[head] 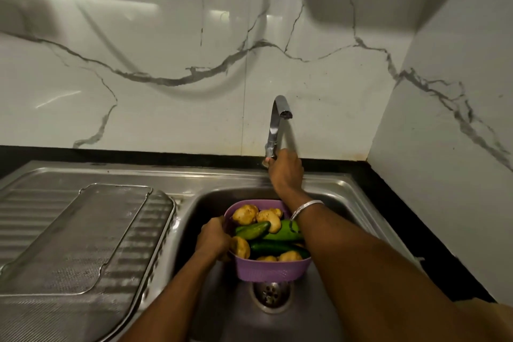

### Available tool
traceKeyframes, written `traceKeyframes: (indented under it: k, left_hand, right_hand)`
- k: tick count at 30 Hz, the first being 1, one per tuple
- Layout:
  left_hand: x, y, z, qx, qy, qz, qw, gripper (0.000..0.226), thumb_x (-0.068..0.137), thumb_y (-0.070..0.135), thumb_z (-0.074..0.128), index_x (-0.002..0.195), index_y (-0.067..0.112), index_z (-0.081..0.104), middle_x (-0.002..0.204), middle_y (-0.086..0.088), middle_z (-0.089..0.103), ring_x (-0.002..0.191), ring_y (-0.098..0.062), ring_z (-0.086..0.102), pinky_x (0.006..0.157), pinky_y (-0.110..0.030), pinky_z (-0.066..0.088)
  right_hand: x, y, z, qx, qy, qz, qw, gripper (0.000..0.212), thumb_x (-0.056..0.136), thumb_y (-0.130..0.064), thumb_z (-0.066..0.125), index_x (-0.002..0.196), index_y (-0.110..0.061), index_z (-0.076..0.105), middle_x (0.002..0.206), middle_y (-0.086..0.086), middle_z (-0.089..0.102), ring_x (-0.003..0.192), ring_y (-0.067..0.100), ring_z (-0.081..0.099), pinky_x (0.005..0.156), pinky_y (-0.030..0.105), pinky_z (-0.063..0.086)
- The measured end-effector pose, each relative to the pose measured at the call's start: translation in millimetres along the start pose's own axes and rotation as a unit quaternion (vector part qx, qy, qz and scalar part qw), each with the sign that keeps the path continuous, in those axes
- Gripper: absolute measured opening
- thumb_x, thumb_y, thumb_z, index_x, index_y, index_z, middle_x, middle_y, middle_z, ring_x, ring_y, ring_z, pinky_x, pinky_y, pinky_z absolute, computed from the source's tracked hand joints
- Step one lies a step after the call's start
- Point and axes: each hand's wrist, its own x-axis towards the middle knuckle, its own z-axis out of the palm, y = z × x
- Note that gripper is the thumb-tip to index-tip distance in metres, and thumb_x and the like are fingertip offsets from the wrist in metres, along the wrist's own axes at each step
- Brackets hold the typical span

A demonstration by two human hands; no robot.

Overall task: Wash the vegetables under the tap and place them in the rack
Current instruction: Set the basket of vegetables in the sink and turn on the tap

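Note:
A purple plastic basket (270,269) sits in the steel sink (211,203), over the drain. It holds several potatoes (245,214) and cucumbers (254,230). My left hand (212,239) grips the basket's left rim. My right hand (286,171) reaches to the back of the sink and grips the base of the chrome tap (274,125). No water runs from the spout. A flat steel mesh rack (83,239) lies on the drainboard to the left with nothing on it.
The ribbed drainboard (25,203) runs left of the sink. A black counter edge (416,216) borders the sink at the back and right. White marble-pattern walls (194,64) close in behind and at the right.

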Motion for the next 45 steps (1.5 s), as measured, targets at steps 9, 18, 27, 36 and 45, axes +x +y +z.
traceKeyframes:
  k: [9, 18, 27, 36, 45]
  left_hand:
    - [4.1, -7.2, 2.3, 0.014, -0.003, -0.003, 1.0, 0.029, 0.076, 0.009, 0.06, 0.099, 0.02, 0.071, 0.09, -0.013, 0.072, 0.067, -0.031, 0.073, 0.051, -0.046, 0.061]
    - [-2.8, -0.5, -0.6, -0.002, -0.012, -0.007, 1.0, 0.032, 0.076, 0.002, 0.06, 0.101, 0.019, 0.072, 0.091, -0.014, 0.071, 0.066, -0.033, 0.073, 0.049, -0.046, 0.061]
    - [-0.7, -2.8, 2.1, 0.004, -0.012, -0.015, 1.0, 0.037, 0.077, 0.0, 0.062, 0.108, 0.019, 0.07, 0.096, -0.014, 0.07, 0.07, -0.033, 0.072, 0.051, -0.046, 0.061]
    - [-3.4, 1.0, -2.4, 0.028, -0.03, -0.008, 0.999, 0.045, 0.064, 0.015, 0.057, 0.107, 0.018, 0.07, 0.098, -0.016, 0.072, 0.081, -0.033, 0.074, 0.062, -0.047, 0.063]
    - [-50.3, 41.1, -21.6, -0.022, 0.17, 0.191, 0.966, 0.043, 0.087, 0.026, 0.064, 0.129, 0.03, 0.064, 0.125, 0.006, 0.069, 0.112, -0.014, 0.067, 0.099, -0.041, 0.055]
  right_hand:
    - [1.0, 8.4, -2.5, -0.102, -0.008, -0.088, 0.991, 0.03, 0.1, -0.033, 0.063, 0.114, -0.007, 0.07, 0.107, 0.013, 0.073, 0.101, 0.029, 0.07, 0.076, 0.033, 0.049]
    - [11.4, 19.1, -16.7, -0.139, -0.052, -0.132, 0.98, 0.02, 0.101, -0.026, 0.062, 0.108, -0.009, 0.071, 0.1, 0.012, 0.072, 0.094, 0.029, 0.071, 0.076, 0.036, 0.054]
    - [15.5, 19.6, -17.5, -0.171, -0.062, -0.173, 0.968, 0.019, 0.102, -0.023, 0.061, 0.108, -0.008, 0.071, 0.1, 0.012, 0.073, 0.09, 0.029, 0.071, 0.075, 0.034, 0.053]
    - [12.4, 15.9, -26.2, -0.204, -0.106, -0.166, 0.959, 0.022, 0.102, -0.025, 0.059, 0.118, -0.014, 0.069, 0.108, 0.013, 0.071, 0.098, 0.03, 0.069, 0.082, 0.037, 0.053]
    - [-87.5, 28.6, -33.4, -0.073, -0.192, 0.033, 0.978, 0.02, 0.09, -0.036, 0.066, 0.088, -0.018, 0.073, 0.085, 0.001, 0.076, 0.077, 0.019, 0.074, 0.076, 0.035, 0.06]
